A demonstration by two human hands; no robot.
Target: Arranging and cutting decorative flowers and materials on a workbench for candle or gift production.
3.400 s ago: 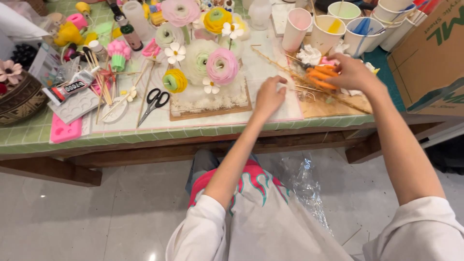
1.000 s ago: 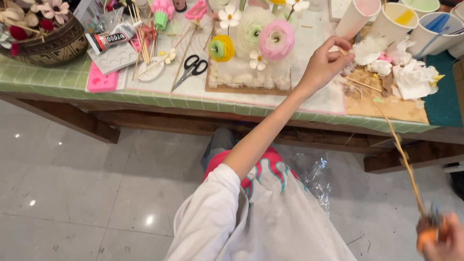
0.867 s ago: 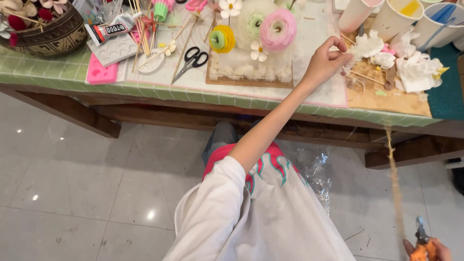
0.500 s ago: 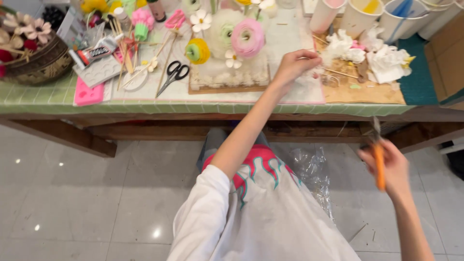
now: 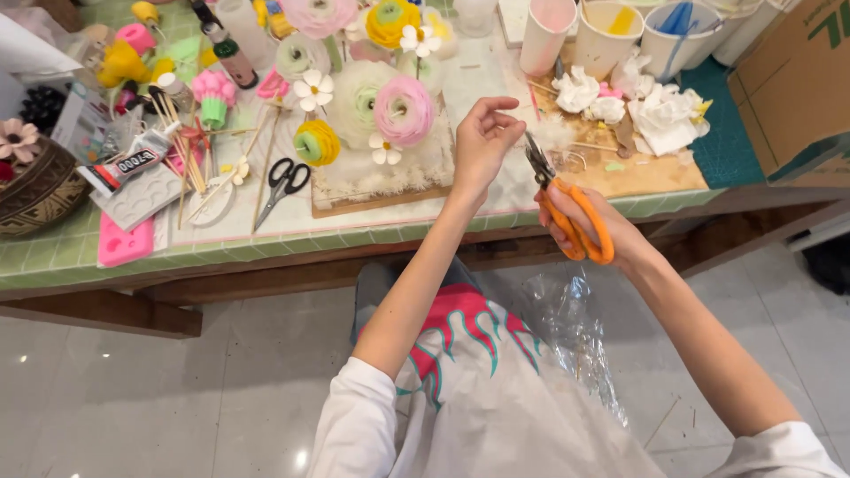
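Note:
My right hand grips orange-handled cutters, whose dark jaws point up toward my left hand. The left hand is raised over the table's front edge with thumb and fingertips pinched together just beside the jaws. Anything thin between those fingers is too fine to see. Just left of that hand, a pink paper flower and a yellow-green one stand in a white block on a wooden board.
Black scissors, a glue tube, a pink mould and wooden sticks lie on the green-tiled table. A woven basket sits far left. Paper cups, white paper flowers and a cardboard box are at right. A clear plastic bag lies by my lap.
My right hand has come up from low at my side with the orange cutters to just beside the left hand. The left hand has lifted off the table edge.

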